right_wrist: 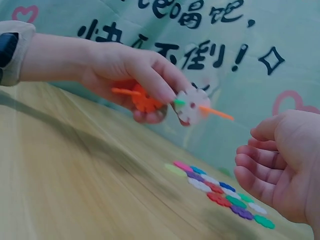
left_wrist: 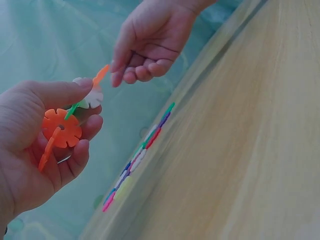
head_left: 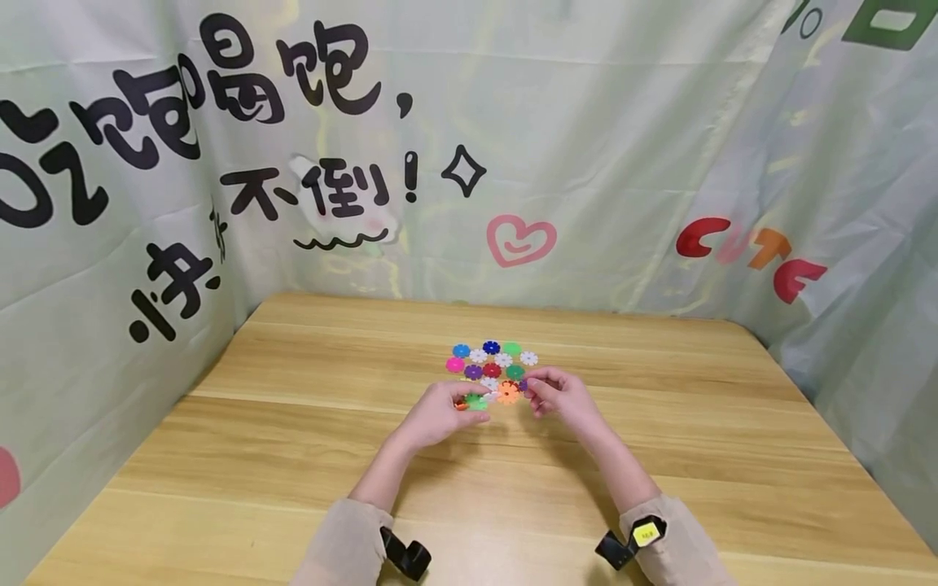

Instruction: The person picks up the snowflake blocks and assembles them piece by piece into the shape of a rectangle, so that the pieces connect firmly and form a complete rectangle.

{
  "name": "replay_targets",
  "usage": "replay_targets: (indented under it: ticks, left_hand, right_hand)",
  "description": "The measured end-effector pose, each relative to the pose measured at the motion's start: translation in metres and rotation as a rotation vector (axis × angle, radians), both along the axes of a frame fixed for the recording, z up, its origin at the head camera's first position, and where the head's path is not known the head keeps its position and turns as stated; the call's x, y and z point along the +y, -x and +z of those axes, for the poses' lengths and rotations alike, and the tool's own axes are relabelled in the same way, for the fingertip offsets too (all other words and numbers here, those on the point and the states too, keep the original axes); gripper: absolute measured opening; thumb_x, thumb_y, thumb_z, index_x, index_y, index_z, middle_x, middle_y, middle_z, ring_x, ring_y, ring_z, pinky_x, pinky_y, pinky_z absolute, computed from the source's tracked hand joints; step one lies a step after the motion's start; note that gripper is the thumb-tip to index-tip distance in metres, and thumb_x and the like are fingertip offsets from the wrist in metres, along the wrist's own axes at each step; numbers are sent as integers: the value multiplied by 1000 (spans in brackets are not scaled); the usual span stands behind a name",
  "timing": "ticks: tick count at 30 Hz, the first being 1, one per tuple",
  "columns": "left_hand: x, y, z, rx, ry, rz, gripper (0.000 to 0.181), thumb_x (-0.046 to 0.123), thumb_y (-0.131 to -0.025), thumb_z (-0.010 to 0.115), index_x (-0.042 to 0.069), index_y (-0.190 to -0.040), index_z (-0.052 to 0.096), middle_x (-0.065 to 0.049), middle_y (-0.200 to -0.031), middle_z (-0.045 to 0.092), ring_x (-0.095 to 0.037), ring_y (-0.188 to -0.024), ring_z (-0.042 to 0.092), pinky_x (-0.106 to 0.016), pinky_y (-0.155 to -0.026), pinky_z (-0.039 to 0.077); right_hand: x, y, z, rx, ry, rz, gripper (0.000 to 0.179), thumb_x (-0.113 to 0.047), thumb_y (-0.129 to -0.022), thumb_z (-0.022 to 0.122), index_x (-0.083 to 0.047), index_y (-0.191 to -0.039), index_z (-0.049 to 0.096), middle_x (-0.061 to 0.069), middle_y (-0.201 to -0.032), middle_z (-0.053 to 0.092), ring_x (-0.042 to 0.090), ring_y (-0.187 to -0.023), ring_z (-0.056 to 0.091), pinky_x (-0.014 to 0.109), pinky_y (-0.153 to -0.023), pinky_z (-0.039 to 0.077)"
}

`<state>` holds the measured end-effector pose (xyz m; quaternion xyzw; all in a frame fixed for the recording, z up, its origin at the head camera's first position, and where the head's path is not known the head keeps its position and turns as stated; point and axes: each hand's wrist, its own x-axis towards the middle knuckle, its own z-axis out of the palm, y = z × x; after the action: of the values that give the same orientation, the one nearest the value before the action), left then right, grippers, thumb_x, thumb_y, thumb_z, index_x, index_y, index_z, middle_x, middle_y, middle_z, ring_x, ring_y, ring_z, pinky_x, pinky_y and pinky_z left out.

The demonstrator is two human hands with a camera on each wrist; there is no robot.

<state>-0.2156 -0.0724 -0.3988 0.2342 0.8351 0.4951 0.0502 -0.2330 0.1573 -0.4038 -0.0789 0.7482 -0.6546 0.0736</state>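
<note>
My left hand (head_left: 437, 413) pinches a chain of slotted plastic flower discs between thumb and fingers, above the table. An orange disc (left_wrist: 61, 127), a green disc (left_wrist: 72, 109) partly hidden by the thumb, and a white disc (right_wrist: 192, 106) are fitted together at their slots. Another orange disc (head_left: 508, 392) forms the chain's right end. Beside that end, a small distance away in the right wrist view, hovers my right hand (right_wrist: 295, 165); its fingers are loosely curled and nothing shows between them.
Several loose flower discs lie flat in rows on the wooden table (head_left: 696, 423) behind the hands, among them a dark blue disc (head_left: 491, 347), a pink disc (head_left: 455, 365) and a white disc (head_left: 528, 358). A printed curtain (head_left: 601, 146) hangs around the table's back and sides.
</note>
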Motion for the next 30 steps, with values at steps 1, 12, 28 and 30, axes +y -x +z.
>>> replay_targets:
  ticks: [1,12,28,30]
  left_hand:
    - [0,0,0,0,0,1,36,17,-83,70,8,-117,64,-8,-118,62,-21,-104,55,-42,-87,45]
    - [-2,1,1,-6,-1,4,37,17,-84,69,7,-118,63,-9,-117,61,-16,-75,48,-32,-66,44]
    - [-2,-1,-2,2,10,8,37,18,-83,70,7,-117,64,-9,-117,62,-18,-93,53,-34,-75,45]
    - [-2,-1,-2,4,11,8,37,18,-83,70,7,-117,63,-9,-116,62,-18,-94,54,-34,-76,46]
  right_hand:
    - [2,2,-2,-2,0,-16,32,-9,-93,55,13,-117,52,12,-87,60,25,-75,59,29,-64,53]
    - [27,17,-13,26,-80,-161,33,-4,-89,59,12,-116,52,18,-99,60,23,-85,58,30,-75,51]
    - [37,48,-29,45,-424,-191,34,-11,-88,63,5,-117,57,18,-104,59,21,-78,55,29,-59,48]
    - [37,50,-29,76,-489,-162,36,-12,-87,65,5,-117,58,18,-107,59,26,-87,56,33,-66,49]
